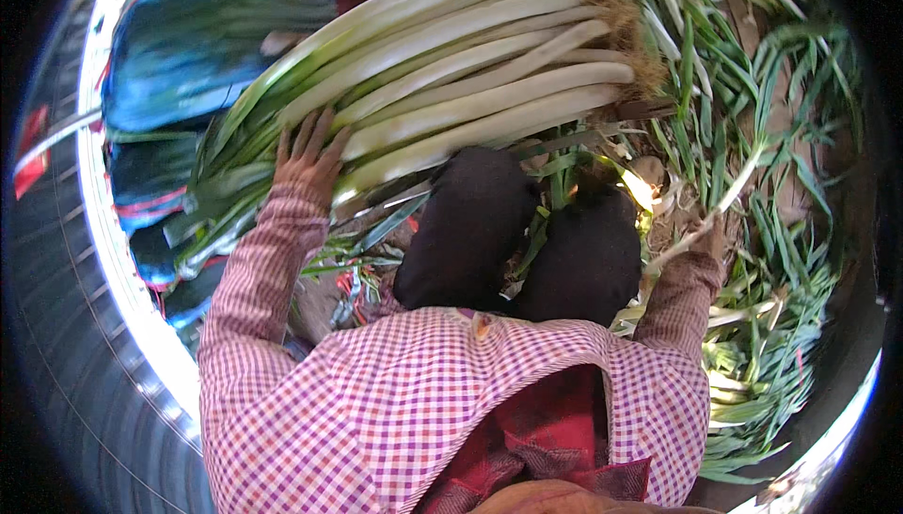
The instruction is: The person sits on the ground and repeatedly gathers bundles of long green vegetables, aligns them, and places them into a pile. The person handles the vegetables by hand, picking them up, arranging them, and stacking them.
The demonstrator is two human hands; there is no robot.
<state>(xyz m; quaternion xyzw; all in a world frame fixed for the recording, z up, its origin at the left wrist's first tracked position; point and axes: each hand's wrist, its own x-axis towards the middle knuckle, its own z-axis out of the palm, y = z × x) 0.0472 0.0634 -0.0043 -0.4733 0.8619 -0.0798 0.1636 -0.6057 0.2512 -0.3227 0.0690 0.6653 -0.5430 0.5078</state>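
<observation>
A thick pile of long green onions (pixel 465 62) lies across in front of me. Their white shanks and brown roots (pixel 628 27) point right, their green leaves (pixel 247 154) left. My left hand (pixel 310 158) rests with spread fingers on the pile, where the white turns to green. Out to the right, my right hand (pixel 711 235) is closed around a single green onion (pixel 741 179). Its leaves fan out above the hand and its pale lower end slants down to the left. Part of the right hand's grip is hidden by the sleeve and stalk.
Blue bundles (pixel 204 41) with red edging sit at the left, beside a bright strip (pixel 99 196). Loose green onions and leaves (pixel 783 288) cover the ground at right. My knees (pixel 473 225) in dark trousers are close under the pile. Leaf scraps (pixel 360 253) litter the ground.
</observation>
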